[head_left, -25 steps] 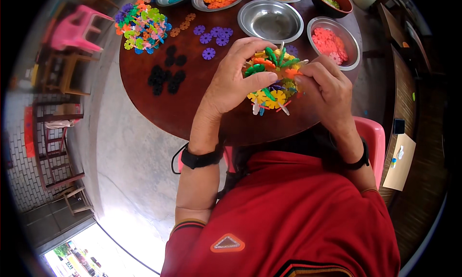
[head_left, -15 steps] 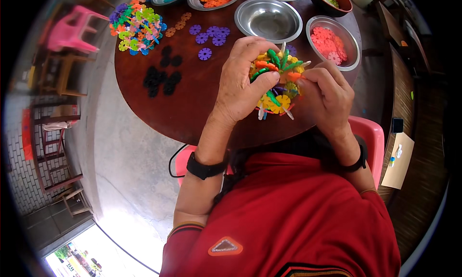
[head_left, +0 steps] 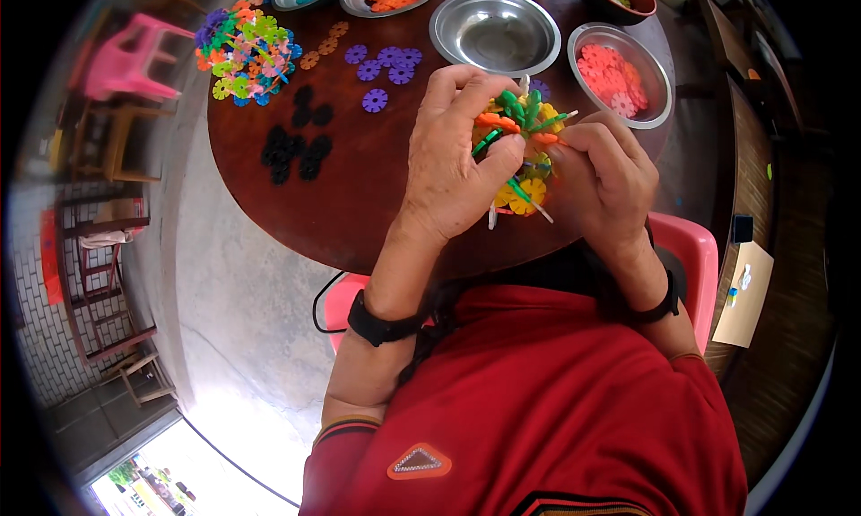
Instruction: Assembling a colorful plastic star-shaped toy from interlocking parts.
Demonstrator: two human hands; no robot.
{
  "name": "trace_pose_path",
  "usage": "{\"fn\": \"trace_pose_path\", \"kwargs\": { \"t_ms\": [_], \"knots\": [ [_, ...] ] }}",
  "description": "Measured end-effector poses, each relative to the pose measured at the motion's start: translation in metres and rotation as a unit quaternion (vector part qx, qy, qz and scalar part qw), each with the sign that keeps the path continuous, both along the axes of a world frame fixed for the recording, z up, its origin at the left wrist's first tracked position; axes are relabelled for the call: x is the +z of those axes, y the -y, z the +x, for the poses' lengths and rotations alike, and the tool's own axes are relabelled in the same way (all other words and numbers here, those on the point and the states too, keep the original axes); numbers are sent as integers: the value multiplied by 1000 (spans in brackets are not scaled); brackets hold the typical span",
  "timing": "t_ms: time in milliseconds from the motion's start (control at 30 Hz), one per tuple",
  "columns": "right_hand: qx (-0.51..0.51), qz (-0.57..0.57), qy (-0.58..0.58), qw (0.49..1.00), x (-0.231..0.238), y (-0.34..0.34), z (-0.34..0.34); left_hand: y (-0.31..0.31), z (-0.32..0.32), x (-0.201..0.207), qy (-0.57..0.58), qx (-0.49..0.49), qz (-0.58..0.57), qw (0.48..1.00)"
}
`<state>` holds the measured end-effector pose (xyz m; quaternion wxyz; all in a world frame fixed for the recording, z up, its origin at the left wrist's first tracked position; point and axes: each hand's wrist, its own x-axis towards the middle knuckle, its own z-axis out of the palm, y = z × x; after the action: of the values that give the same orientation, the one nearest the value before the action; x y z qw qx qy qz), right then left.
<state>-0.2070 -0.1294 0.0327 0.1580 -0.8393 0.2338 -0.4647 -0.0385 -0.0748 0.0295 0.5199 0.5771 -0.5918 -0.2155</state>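
Both hands, left hand (head_left: 453, 170) and right hand (head_left: 605, 179), clasp a multicoloured cluster of plastic discs (head_left: 523, 148) above the round counter (head_left: 377, 184). Their fingers curl tight around it. An empty metal bowl (head_left: 494, 33) sits just beyond.

Daylight is glaring white at the lower left, the table (head_left: 359, 184) is sitting dimmer, and edges are bending, blurring.

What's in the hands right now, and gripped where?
Both hold one multicoloured cluster of plastic snowflake pieces: left hand wraps its left side, right hand pinches its right edge.
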Motion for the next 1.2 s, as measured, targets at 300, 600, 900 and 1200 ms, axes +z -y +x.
{"fn": "trace_pose_path", "kwargs": {
  "t_ms": [300,600,900,1200],
  "knots": [
    [7,-28,4,1000,8,11,9,3,3,-8,-167,-16,-3,986],
    [-24,10,-77,997,13,10,5,6,8,-13,-395,12,77,915],
    [-19,-51,-75,996,27,-7,-2,9,15,-23,-277,50,55,958],
    [27,-80,-126,988,17,-11,8,3,10,-7,-210,86,83,970]
  ]
}}
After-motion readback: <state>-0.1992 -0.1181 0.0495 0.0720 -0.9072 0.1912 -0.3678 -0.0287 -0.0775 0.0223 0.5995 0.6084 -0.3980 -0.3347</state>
